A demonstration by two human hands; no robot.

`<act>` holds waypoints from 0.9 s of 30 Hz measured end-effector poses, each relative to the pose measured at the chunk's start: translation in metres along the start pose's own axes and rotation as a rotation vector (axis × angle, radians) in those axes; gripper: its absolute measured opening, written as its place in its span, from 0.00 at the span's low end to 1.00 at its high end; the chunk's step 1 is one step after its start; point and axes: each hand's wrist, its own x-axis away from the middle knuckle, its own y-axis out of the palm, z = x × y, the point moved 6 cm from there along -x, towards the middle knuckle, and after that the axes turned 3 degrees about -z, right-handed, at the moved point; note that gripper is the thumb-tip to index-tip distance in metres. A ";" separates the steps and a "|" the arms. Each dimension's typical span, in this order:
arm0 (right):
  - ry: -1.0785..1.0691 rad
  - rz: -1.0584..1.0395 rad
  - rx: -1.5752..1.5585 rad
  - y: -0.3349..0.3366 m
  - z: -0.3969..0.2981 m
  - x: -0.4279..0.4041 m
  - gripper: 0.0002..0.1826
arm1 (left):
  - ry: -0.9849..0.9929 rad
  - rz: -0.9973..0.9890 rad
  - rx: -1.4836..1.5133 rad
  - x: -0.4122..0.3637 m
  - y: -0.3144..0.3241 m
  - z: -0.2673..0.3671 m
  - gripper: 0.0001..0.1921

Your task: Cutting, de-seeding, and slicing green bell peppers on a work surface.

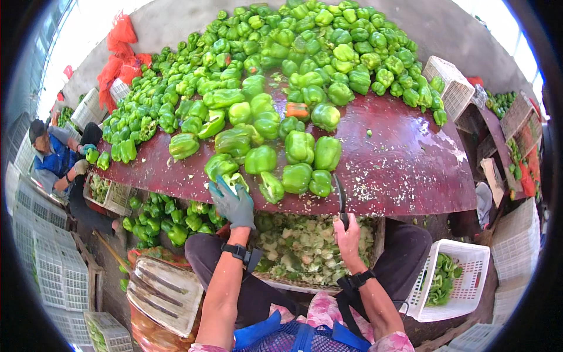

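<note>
My left hand (232,203), in a grey and teal glove, reaches over the near table edge with its fingers extended and apart. Its fingertips are at a cut green bell pepper (237,181) and just below a whole bell pepper (221,165); whether they touch is unclear. Bare and closed, my right hand (347,235) grips the dark handle of a knife (340,191). The blade points away from me over the table, just right of a small bell pepper (321,183). Another cut pepper (272,188) lies between my hands.
A large heap of bell peppers (281,48) covers the back of the red table (396,167). Pepper scraps fill a crate (308,251) below the edge. A white basket (457,286) stands right, a wooden-handled fork (158,286) left. A co-worker (59,154) handles peppers at far left.
</note>
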 end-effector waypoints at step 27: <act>0.061 0.079 -0.064 0.003 -0.008 0.002 0.12 | 0.695 -0.620 0.449 0.118 0.089 0.146 0.23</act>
